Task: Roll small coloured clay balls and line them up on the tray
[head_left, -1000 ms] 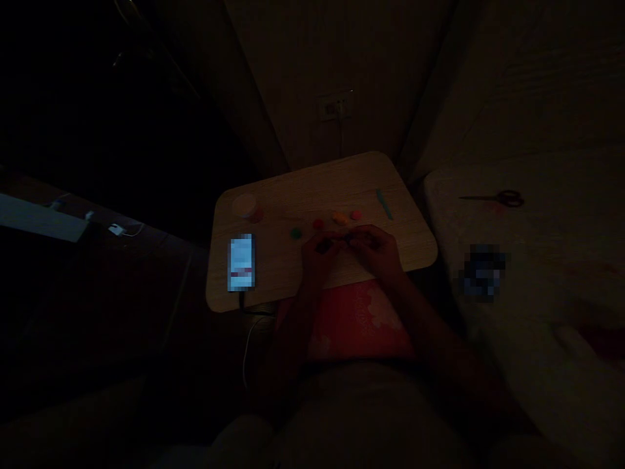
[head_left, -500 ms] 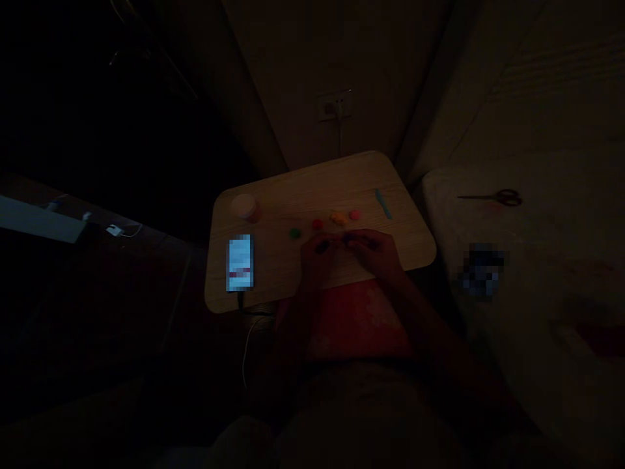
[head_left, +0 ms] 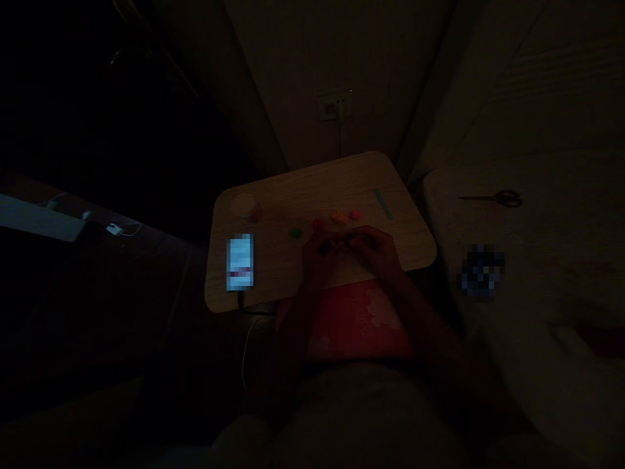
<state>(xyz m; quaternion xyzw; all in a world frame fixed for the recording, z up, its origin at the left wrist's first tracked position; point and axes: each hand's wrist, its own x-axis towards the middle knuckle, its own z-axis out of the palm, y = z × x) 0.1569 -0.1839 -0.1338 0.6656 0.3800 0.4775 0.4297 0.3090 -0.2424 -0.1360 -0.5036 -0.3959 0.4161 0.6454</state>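
My left hand (head_left: 318, 255) and my right hand (head_left: 375, 251) meet over the near side of the small wooden table (head_left: 312, 189). Their fingers are curled and pinched together, on something too small and dark to name. Just beyond the fingertips lie a red lump (head_left: 318, 223), an orange-yellow lump (head_left: 339, 218) and a pink lump (head_left: 355, 215), which look like modelling clay. Left of them sits a green lump (head_left: 295, 232). A thin teal strip-shaped piece (head_left: 383, 204) lies farther right.
A pale round tub (head_left: 244, 206) stands at the table's left back, with a lit phone (head_left: 240, 262) and its cable nearer. Scissors (head_left: 493, 198) and a blurred dark object (head_left: 482, 271) lie on the pale surface at right. A wall socket (head_left: 334, 105) is behind. The room is very dark.
Both hands stay close together at the same place, with only slight finger shifts. The lumps and other things on the table keep their places.
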